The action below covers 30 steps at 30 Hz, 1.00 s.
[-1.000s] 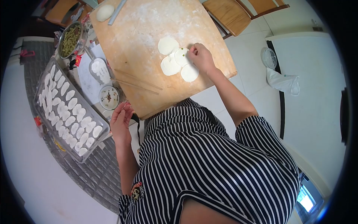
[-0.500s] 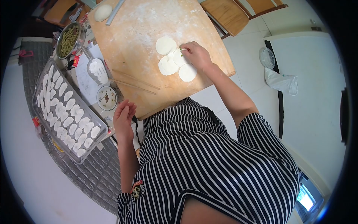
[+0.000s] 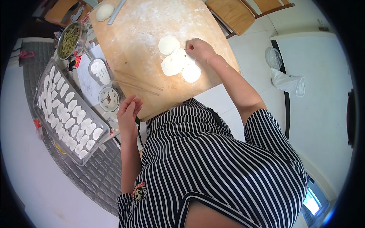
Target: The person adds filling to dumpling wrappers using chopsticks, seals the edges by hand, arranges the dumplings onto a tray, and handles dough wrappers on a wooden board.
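Observation:
Several round dough wrappers lie on the floured wooden board, among them an upper one (image 3: 169, 45), a lower left one (image 3: 171, 66) and a lower right one (image 3: 191, 73). A further wrapper (image 3: 181, 57), with a small green bit on it, overlaps its neighbours. At its upper right edge is my right hand (image 3: 200, 49), fingers bent and tips together; whatever they pinch is hidden. My left hand (image 3: 129, 110) hovers by the board's lower left corner with loosely curled fingers, holding nothing visible. Nearby is a bowl (image 3: 100, 99) with a little filling left in it.
Chopsticks (image 3: 137, 87) lie on the board (image 3: 140, 45). A dough ball (image 3: 105, 12) and a grey bar (image 3: 116, 12) sit at its far left. Beside it are a flour scoop (image 3: 99, 72), a basin of green pieces (image 3: 70, 41) and a tray (image 3: 81, 161) of many dumplings.
My right hand has shifted slightly up and right along the wrapper's edge. A small bit now shows on the board's left part. My left hand has risen slightly, its fingers more curled.

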{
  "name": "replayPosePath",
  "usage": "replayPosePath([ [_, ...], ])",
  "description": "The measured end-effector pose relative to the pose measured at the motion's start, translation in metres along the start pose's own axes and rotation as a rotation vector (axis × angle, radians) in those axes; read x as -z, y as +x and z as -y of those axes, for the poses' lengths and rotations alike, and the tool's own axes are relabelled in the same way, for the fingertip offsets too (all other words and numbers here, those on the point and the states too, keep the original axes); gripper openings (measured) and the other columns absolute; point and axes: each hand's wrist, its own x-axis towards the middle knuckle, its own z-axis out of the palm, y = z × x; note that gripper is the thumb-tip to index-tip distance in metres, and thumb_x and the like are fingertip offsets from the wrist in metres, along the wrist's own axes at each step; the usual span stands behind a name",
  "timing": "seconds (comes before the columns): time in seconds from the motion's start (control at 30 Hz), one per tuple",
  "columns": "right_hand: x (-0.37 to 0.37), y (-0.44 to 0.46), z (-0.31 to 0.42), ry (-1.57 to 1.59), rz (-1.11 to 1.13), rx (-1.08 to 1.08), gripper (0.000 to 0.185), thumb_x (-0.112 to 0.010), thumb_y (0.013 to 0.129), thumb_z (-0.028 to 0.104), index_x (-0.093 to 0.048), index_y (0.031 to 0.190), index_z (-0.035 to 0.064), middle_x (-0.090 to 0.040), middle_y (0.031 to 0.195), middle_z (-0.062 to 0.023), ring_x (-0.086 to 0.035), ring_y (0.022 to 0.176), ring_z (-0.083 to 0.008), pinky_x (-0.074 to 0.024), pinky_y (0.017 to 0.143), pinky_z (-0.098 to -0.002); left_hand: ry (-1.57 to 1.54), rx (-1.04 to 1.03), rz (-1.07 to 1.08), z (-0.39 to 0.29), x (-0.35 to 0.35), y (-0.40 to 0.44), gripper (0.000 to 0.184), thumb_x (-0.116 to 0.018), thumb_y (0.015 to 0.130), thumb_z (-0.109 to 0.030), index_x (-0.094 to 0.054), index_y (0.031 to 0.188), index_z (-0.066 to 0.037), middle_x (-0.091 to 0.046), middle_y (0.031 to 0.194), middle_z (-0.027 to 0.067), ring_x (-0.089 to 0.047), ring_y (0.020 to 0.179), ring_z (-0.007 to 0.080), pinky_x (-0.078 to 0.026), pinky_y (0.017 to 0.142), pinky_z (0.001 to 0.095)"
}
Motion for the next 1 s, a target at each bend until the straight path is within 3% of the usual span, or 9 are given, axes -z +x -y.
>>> replayPosePath([
  [0.27, -0.015, -0.027, -0.008, -0.015, -0.246, 0.283, 0.010, -0.054, 0.090, 0.018, -0.062, 0.091, 0.0112, -0.061, 0.103, -0.0054, -0.062, 0.091, -0.0259, -0.0512, 0.078, -0.0364, 0.105, -0.001, 0.053, -0.001, -0.031, 0.017, 0.028, -0.054, 0.098, -0.009, -0.060, 0.123, 0.003, -0.067, 0.109, 0.0113, -0.065, 0.101, 0.0191, -0.051, 0.091, 0.0300],
  [0.37, -0.020, -0.034, -0.011, 0.032, -0.301, 0.362, 0.011, -0.055, 0.091, 0.019, -0.061, 0.092, 0.0106, -0.061, 0.102, -0.0057, -0.063, 0.089, -0.0261, -0.0522, 0.076, -0.0361, 0.287, -0.084, 0.132, 0.000, -0.058, 0.036, 0.028, -0.057, 0.097, -0.010, -0.061, 0.122, 0.003, -0.068, 0.109, 0.0093, -0.065, 0.101, 0.0173, -0.051, 0.091, 0.0284],
  [0.5, -0.025, -0.038, -0.019, 0.072, -0.330, 0.386, 0.012, -0.057, 0.092, 0.021, -0.062, 0.094, 0.0101, -0.063, 0.100, -0.0060, -0.064, 0.085, -0.0263, -0.0531, 0.075, -0.0359, 0.679, -0.445, 0.284, 0.007, -0.113, 0.072, 0.031, -0.061, 0.091, -0.009, -0.062, 0.121, -0.002, -0.068, 0.112, 0.0120, -0.065, 0.101, 0.0211, -0.049, 0.090, 0.0312],
  [0.6, -0.027, -0.043, -0.018, 0.117, -0.363, 0.365, 0.013, -0.058, 0.093, 0.021, -0.065, 0.097, 0.0107, -0.065, 0.099, -0.0059, -0.065, 0.084, -0.0265, -0.0533, 0.075, -0.0357, 0.879, -0.665, 0.258, 0.009, -0.155, 0.097, 0.034, -0.068, 0.085, -0.010, -0.064, 0.118, -0.005, -0.066, 0.111, 0.0134, -0.062, 0.104, 0.0277, -0.049, 0.092, 0.0373],
  [0.67, -0.030, -0.044, -0.017, 0.142, -0.351, 0.339, 0.013, -0.058, 0.093, 0.021, -0.065, 0.098, 0.0111, -0.066, 0.100, -0.0060, -0.065, 0.084, -0.0263, -0.0534, 0.076, -0.0352, 0.987, -0.925, 0.217, 0.011, -0.173, 0.114, 0.031, -0.071, 0.082, -0.013, -0.067, 0.112, -0.006, -0.066, 0.106, 0.0135, -0.060, 0.104, 0.0324, -0.048, 0.090, 0.0400],
  [0.83, -0.026, -0.048, -0.015, 0.195, -0.336, 0.301, 0.015, -0.060, 0.091, 0.021, -0.066, 0.101, 0.0114, -0.067, 0.100, -0.0062, -0.066, 0.083, -0.0261, -0.0536, 0.077, -0.0352, 1.144, -0.986, 0.337, 0.019, -0.183, 0.145, 0.021, -0.073, 0.080, -0.015, -0.068, 0.099, -0.007, -0.065, 0.096, 0.0106, -0.059, 0.097, 0.0335, -0.048, 0.082, 0.0424],
  [0.9, -0.019, -0.050, -0.016, 0.260, -0.147, 0.084, 0.016, -0.062, 0.088, 0.020, -0.065, 0.102, 0.0120, -0.066, 0.102, -0.0069, -0.066, 0.087, -0.0252, -0.0527, 0.080, -0.0351, 1.143, -1.000, 0.365, 0.022, -0.184, 0.146, 0.018, -0.073, 0.080, -0.016, -0.068, 0.095, -0.007, -0.065, 0.094, 0.0097, -0.059, 0.095, 0.0333, -0.049, 0.080, 0.0426],
  [0.97, -0.018, -0.049, -0.024, 0.271, -0.143, 0.096, 0.018, -0.062, 0.087, 0.019, -0.065, 0.103, 0.0113, -0.065, 0.102, -0.0071, -0.065, 0.089, -0.0240, -0.0517, 0.082, -0.0342, 1.120, -0.748, 0.374, 0.019, -0.190, 0.138, 0.014, -0.072, 0.082, -0.013, -0.068, 0.095, -0.010, -0.067, 0.098, 0.0104, -0.062, 0.092, 0.0334, -0.050, 0.079, 0.0407],
  [1.0, -0.017, -0.047, -0.029, 0.279, -0.138, 0.114, 0.020, -0.062, 0.086, 0.018, -0.064, 0.105, 0.0106, -0.064, 0.103, -0.0074, -0.064, 0.091, -0.0229, -0.0507, 0.084, -0.0333, 1.121, -0.747, 0.376, 0.016, -0.191, 0.134, 0.014, -0.072, 0.082, -0.013, -0.068, 0.095, -0.010, -0.067, 0.098, 0.0104, -0.062, 0.092, 0.0334, -0.050, 0.079, 0.0407],
])
